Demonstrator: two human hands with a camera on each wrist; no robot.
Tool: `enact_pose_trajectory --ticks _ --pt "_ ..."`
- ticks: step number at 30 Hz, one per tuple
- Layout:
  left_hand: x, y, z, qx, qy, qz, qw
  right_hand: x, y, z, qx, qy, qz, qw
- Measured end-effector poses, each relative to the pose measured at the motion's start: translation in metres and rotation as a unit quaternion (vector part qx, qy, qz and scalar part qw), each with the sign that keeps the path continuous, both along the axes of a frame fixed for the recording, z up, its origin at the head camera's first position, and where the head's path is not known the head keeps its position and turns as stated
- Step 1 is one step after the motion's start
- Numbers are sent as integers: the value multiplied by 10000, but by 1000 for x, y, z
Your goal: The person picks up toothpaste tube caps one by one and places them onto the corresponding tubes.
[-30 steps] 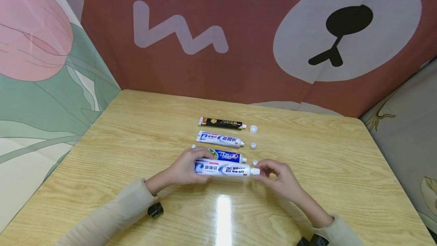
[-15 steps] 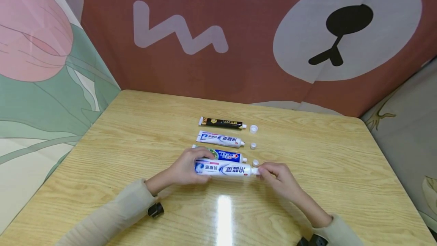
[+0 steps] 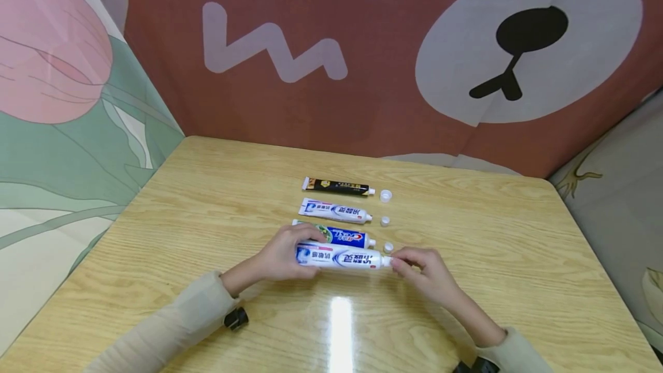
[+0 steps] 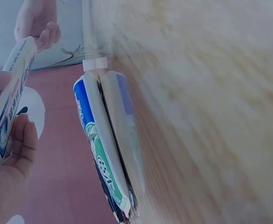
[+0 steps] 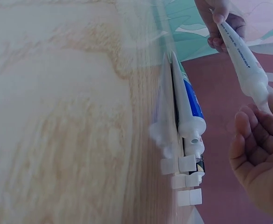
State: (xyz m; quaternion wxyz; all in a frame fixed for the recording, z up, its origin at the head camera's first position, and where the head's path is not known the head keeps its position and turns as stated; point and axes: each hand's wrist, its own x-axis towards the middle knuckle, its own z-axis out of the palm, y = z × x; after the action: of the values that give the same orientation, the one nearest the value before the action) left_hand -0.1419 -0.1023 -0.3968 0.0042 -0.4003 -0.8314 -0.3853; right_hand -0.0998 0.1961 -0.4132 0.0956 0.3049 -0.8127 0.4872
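My left hand (image 3: 286,251) grips the flat end of a white and blue toothpaste tube (image 3: 339,256), held level above the table with its nozzle end to the right. At that end, thumb and fingers of my right hand (image 3: 425,272) pinch the white cap (image 3: 387,261). In the right wrist view the tube (image 5: 246,65) slopes down to the right hand (image 5: 260,154), whose fingers partly hide the cap. Just behind it lies a blue and green toothpaste tube (image 3: 349,238), its nozzle bare, with a loose white cap (image 3: 388,247) beside it.
Farther back on the wooden table (image 3: 207,189) lie a smaller white toothpaste tube (image 3: 335,210) and a black tube (image 3: 339,187), both uncapped. A small cap (image 3: 385,221) and a wider cap (image 3: 385,195) sit by their nozzles. A printed red-brown wall (image 3: 383,102) borders the far edge.
The right hand's fingers have shifted slightly right and turned around the cap, showing more of the loose cap behind. The left hand and tube have stayed nearly still.
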Motion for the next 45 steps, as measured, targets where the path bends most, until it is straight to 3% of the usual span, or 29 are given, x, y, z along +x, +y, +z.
enact_pose_trajectory --ticks 5,11,20,24,30,45 --pt "0 -1 0 78 -18 -53 10000 1 0 -2 -60 -226 14 9997" --pt "0 -4 -1 236 -43 -60 9997 2 -1 -2 -233 258 106 9993" --pt "1 -3 0 208 -60 -32 9998 3 -5 5 42 373 -129 9992" --pt "1 -2 1 234 -54 -72 9997 3 -5 4 -42 237 5 9997" --pt "2 -1 1 230 -81 -43 9997 1 0 -1 -205 36 -97 9997" --pt "1 -1 2 144 -41 -5 9999 -3 0 -4 -159 556 -121 9983"
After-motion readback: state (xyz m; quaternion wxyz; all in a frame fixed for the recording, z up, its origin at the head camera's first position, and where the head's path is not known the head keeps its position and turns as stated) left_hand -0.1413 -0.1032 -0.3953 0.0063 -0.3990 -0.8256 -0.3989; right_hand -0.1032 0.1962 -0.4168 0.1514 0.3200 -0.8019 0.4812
